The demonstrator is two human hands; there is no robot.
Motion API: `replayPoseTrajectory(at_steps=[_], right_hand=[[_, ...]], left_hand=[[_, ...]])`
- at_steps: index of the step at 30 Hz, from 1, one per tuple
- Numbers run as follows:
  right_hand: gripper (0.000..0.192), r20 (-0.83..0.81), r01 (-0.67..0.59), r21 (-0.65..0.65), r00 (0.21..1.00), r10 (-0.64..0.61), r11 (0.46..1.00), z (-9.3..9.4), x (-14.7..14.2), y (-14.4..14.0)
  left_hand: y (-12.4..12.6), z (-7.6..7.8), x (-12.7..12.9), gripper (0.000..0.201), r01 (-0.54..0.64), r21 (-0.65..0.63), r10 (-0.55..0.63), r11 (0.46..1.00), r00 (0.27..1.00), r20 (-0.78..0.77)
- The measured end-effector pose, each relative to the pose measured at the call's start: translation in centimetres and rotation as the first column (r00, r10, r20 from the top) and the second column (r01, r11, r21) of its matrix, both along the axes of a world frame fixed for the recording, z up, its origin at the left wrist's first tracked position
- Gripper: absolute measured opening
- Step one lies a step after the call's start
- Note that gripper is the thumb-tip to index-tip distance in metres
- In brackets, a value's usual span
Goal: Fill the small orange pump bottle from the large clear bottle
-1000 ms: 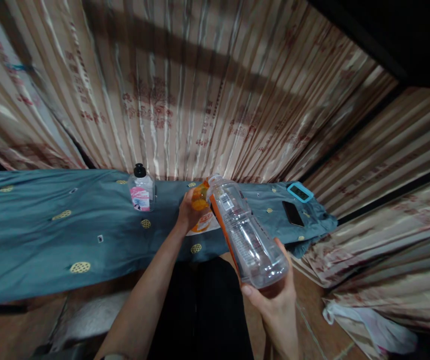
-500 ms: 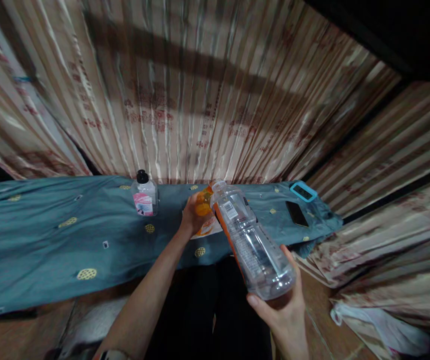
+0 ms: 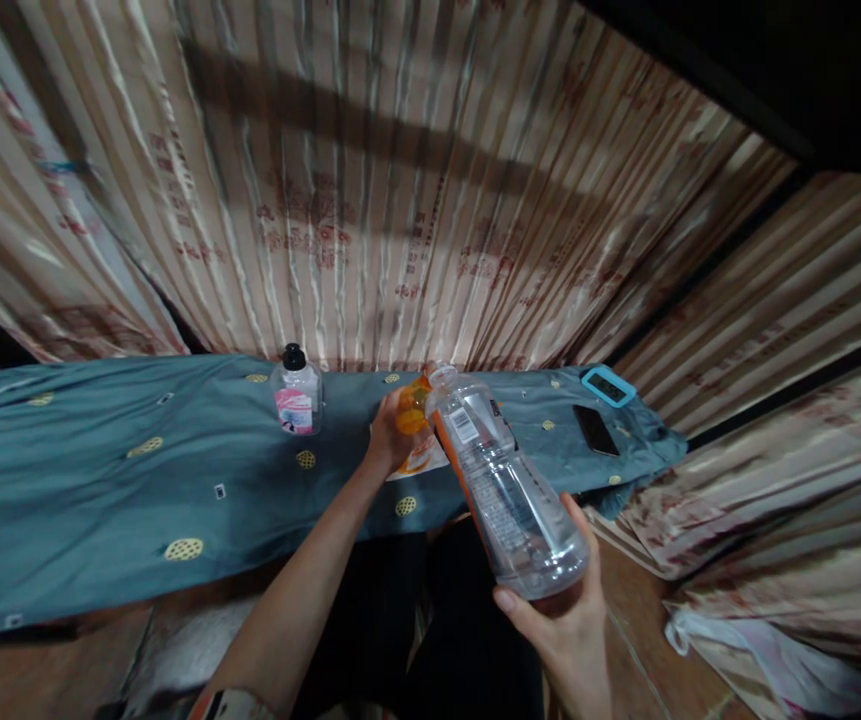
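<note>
My right hand (image 3: 561, 625) grips the base of a clear plastic bottle (image 3: 501, 480), tilted with its open mouth pointing away toward the table. My left hand (image 3: 389, 435) reaches over the blue-green patterned cloth (image 3: 100, 480) and closes on an orange container (image 3: 411, 412) right beside the bottle's mouth. A white and orange label or packet (image 3: 422, 460) lies under that hand. The bottle's mouth touches or nearly touches the orange container; which I cannot tell.
A small clear bottle with black cap and pink label (image 3: 296, 395) stands at the cloth's back edge. A dark phone (image 3: 595, 430) and a turquoise-framed device (image 3: 608, 385) lie at the right end. Striped curtains (image 3: 400, 200) hang behind. A white bag (image 3: 760, 665) lies on the floor at right.
The view has shifted slightly; both hands and the two containers keep nearly the same pose, with the clear bottle a little lower and more to the right.
</note>
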State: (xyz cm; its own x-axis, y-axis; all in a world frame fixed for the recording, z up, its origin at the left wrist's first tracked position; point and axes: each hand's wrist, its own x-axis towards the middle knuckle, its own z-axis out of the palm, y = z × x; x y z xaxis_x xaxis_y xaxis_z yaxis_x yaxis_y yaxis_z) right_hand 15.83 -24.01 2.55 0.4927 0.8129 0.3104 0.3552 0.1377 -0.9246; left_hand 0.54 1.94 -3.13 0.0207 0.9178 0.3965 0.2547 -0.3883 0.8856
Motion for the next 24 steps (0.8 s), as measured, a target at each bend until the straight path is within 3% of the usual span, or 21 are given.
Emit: replayPoseTrajectory(at_steps=[4,11,19,24], right_hand=[[0.111,-0.042,0.062,0.008,0.997,-0.062,0.998,0.4,-0.6,0.1],[0.114,-0.023,0.004,0.037,1.000,-0.004,0.999,-0.1,0.7,0.3],[0.120,-0.137,0.057,-0.016,0.989,-0.058,0.998,1.7,-1.4,0.0],[0.121,-0.095,0.015,0.020,0.995,-0.013,1.000,0.5,-0.2,0.1]], left_hand=[[0.0,0.0,0.2,0.063,-0.003,0.009,0.002,1.000,1.000,0.007],[-0.2,0.0,0.4,0.062,-0.039,0.000,0.039,0.999,0.999,-0.004],[-0.2,-0.1,0.8,0.057,-0.046,0.061,0.047,0.997,0.999,-0.008],[-0.3,-0.1,0.9,0.055,-0.043,0.079,0.045,0.996,0.999,-0.020]])
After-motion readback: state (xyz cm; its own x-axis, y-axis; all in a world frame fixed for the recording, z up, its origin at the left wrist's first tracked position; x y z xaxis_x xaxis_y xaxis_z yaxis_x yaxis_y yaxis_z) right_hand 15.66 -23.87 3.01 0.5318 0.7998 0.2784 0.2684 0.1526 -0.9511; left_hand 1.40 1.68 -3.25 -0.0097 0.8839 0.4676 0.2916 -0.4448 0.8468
